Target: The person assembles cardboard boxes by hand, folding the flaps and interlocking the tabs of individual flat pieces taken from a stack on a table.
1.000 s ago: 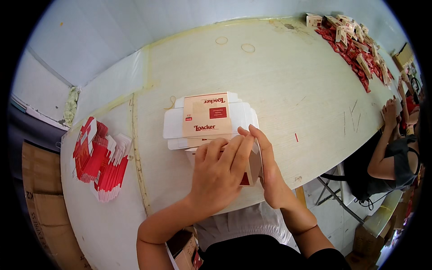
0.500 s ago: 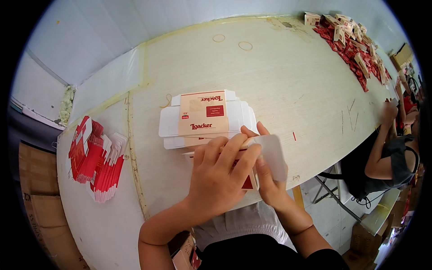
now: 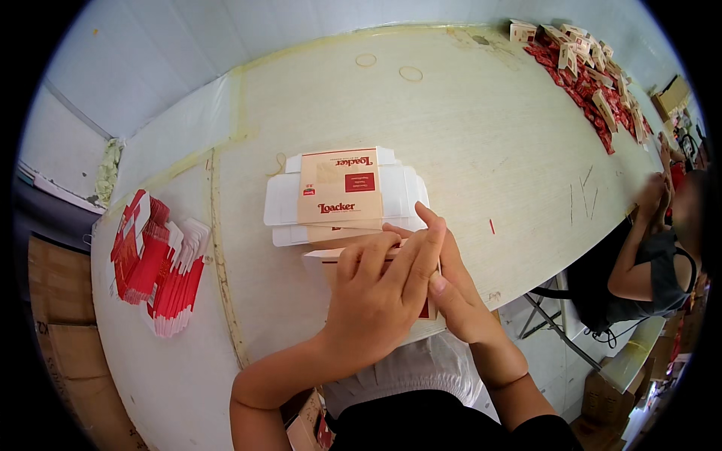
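Note:
Near the table's front edge, in front of my body, I hold a small cream-and-red carton, mostly covered by my hands. My left hand lies over its top and front, fingers bent around it. At the carton's right end is my right hand, its thumb and fingers pressed against that end where the white flap no longer shows. Just beyond my hands lies a small stack of flattened cream cartons with white side flaps.
Bundles of folded red-and-white cartons stand at the left. Rubber bands lie farther back. At the far right are heaped red packets with cream cartons among them. A co-worker sits at the table's right side.
The white end flap that stood out at the carton's right end has been pushed in under my right hand. My hands have drawn closer together there.

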### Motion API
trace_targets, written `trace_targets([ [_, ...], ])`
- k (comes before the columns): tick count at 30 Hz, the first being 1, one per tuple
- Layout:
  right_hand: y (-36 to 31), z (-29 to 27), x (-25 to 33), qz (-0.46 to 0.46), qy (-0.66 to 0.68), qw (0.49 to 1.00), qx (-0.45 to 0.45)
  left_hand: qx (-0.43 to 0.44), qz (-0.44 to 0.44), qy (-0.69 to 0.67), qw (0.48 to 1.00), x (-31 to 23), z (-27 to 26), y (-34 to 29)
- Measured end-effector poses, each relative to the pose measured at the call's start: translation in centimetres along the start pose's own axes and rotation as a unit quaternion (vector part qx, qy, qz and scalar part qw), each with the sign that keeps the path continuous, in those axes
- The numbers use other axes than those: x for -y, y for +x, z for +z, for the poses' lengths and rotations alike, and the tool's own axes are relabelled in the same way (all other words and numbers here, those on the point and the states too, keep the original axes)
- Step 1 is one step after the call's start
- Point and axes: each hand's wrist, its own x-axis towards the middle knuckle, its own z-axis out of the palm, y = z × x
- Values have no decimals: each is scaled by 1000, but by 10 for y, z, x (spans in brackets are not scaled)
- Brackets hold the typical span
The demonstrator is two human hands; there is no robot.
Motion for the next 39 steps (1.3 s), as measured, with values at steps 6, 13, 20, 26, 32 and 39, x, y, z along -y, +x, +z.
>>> trace_targets([
  [6, -8, 5, 10, 19, -17, 999, -41, -37, -69, -73, 994, -1, -7, 3],
  [13, -5, 4, 12, 6, -77, 996, -38, -24, -35, -63, 997, 5, -13, 4],
  [20, -17, 1, 9, -19, -256, 965, -42, -15, -28, -71, 997, -4, -3, 2],
  [26, -15, -14, 11, 21, -174, 983, 64, -2, -17, -75, 997, 1, 7, -8],
  [32, -32, -21, -8, -83, -69, 991, 82, 36, 36, -121, 991, -9, -5, -5],
  [39, -37, -27, -14, -92, -184, 972, 112, 25, 36, -112, 993, -11, -5, -14],
])
